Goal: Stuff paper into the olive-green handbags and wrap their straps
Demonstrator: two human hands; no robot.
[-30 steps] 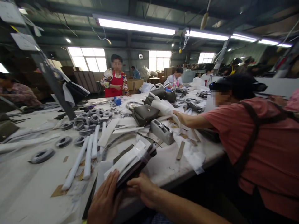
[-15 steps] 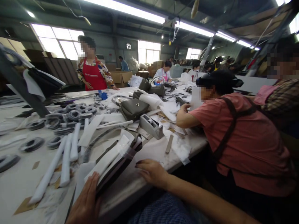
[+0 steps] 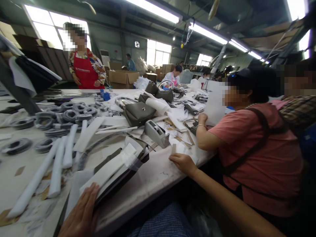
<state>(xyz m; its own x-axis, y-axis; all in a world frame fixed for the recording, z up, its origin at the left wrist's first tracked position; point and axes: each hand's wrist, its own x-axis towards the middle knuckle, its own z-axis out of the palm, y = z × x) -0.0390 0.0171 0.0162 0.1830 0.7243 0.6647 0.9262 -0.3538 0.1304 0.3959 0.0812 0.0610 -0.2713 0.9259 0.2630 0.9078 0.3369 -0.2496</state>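
Note:
In front of me a dark grey-green handbag lies on its side, with white foam sheet and clear wrap around part of it. My left hand holds its near end, fingers stretched along the foam and the thumb on the lower side, partly in shadow. Farther right, my right hand is closed at the fingertips on a small brown cardboard strip, whose lower end the fingers hide. A grey tape dispenser stands just beyond the handbag.
Wrapped handle rings and white foam tubes lie to the left. Another grey-green bag sits behind the dispenser. At my right a co-worker in a pink shirt leans over the table edge. A person in a red apron stands across.
My right hand has moved right and forward to the cardboard strip, which has shifted left. My left hand stays on the handbag. The co-worker at right sits higher, holding up a white sheet.

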